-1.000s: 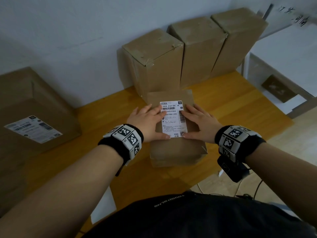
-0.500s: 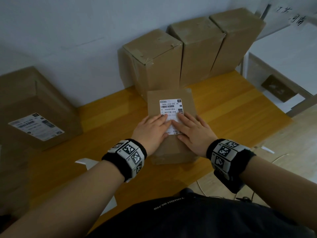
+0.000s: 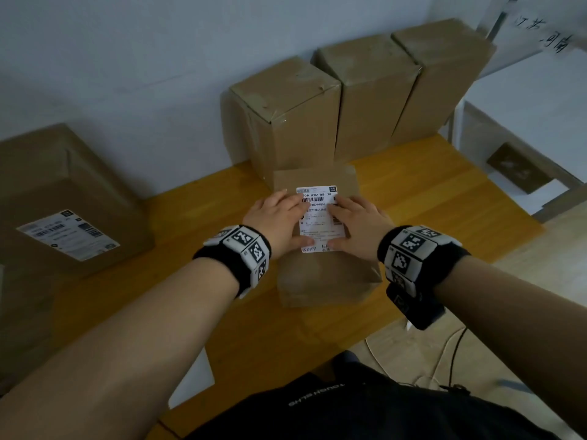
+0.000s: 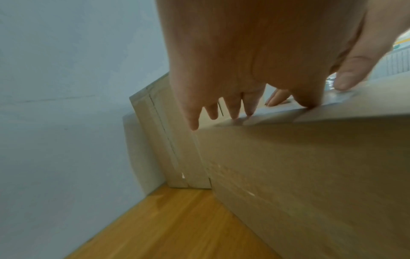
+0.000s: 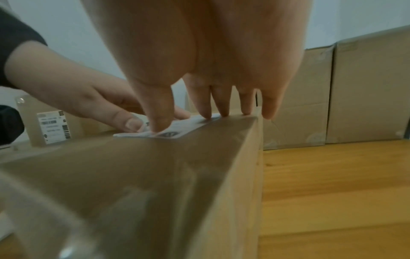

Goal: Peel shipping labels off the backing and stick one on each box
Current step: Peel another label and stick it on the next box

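Note:
A brown cardboard box stands on the wooden table in front of me, with a white shipping label lying flat on its top. My left hand lies flat on the label's left edge, fingers straight, thumb near the lower corner. My right hand presses the label's right edge the same way. In the right wrist view the right hand has its fingertips down on the label and box top. In the left wrist view the left hand rests on the box.
Three unlabelled tall boxes stand in a row against the wall behind. A larger box bearing a label sits at the left. White backing paper lies at the table's near edge. A white shelf unit is to the right.
Both hands slid down the label toward me half a second ago, then moved back up and apart to its side edges. The label stays flat on the box.

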The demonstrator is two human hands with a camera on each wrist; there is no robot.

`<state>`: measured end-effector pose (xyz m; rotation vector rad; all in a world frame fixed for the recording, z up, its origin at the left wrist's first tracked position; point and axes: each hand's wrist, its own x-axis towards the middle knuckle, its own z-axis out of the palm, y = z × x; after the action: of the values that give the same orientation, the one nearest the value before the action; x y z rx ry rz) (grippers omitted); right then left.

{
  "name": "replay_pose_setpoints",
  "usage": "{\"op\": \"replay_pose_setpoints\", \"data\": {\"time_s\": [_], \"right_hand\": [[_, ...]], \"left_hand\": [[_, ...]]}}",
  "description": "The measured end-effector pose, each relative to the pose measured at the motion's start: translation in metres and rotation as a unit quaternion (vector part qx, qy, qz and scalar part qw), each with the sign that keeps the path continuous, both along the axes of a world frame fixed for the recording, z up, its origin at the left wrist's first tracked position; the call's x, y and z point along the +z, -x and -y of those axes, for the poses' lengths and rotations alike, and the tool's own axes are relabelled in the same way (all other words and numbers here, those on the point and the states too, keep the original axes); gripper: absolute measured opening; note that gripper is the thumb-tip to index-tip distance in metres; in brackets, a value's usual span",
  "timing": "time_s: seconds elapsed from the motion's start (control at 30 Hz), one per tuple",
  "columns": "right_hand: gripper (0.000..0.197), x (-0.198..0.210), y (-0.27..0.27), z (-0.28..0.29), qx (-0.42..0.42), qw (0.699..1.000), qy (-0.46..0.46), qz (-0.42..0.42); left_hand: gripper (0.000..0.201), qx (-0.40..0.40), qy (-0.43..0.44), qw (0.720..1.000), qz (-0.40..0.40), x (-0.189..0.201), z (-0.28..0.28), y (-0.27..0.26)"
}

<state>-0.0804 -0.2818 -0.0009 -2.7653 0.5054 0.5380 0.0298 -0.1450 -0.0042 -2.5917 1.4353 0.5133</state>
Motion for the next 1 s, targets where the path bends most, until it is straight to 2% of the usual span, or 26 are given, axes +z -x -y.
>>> {"op": "replay_pose_setpoints", "data": {"time_s": [0.23,0.33,0.43,0.53,0.6,0.67,0.73,0.8,0.9,1.0], "right_hand": [[0.102,0.003,-0.019,0.015,0.008,1.0,-0.01,-0.027],[0.104,0.001,-0.024,0.019,-0.025,0.999,-0.013,-0.026],[0.105,-0.004,-0.024,0.024,-0.128,0.99,-0.059,-0.01],[0.089,-0.007,-0.02,0.025,-0.215,0.967,-0.134,0.004],[0.075,-0.006,-0.016,0.022,-0.227,0.963,-0.143,0.012],[0.069,-0.004,-0.014,0.018,-0.223,0.965,-0.137,0.025],[0.073,0.001,-0.014,0.013,-0.22,0.966,-0.131,0.041],[0.077,0.006,-0.017,0.005,-0.212,0.967,-0.132,0.055],[0.07,0.015,-0.029,-0.013,-0.174,0.974,-0.131,0.067],[0.074,0.028,-0.043,-0.036,-0.14,0.977,-0.131,0.088]], "left_hand": [[0.107,0.007,-0.049,0.999,-0.022,0.003,0.019,-0.024],[0.117,0.068,-0.053,0.996,-0.022,0.002,0.016,-0.023],[0.124,0.181,-0.02,0.981,-0.071,-0.008,0.009,-0.019],[0.107,0.262,0.094,0.94,-0.197,-0.016,0.002,-0.012],[0.089,0.28,0.139,0.924,-0.222,-0.017,-0.003,-0.006],[0.073,0.283,0.183,0.917,-0.213,-0.013,-0.009,-0.002],[0.061,0.294,0.21,0.912,-0.195,-0.006,-0.019,0.001],[0.059,0.31,0.215,0.913,-0.159,0.003,-0.033,-0.001],[0.056,0.331,0.21,0.912,-0.121,0.015,-0.056,-0.003],[0.057,0.371,0.222,0.897,-0.086,0.024,-0.082,-0.004]]}}
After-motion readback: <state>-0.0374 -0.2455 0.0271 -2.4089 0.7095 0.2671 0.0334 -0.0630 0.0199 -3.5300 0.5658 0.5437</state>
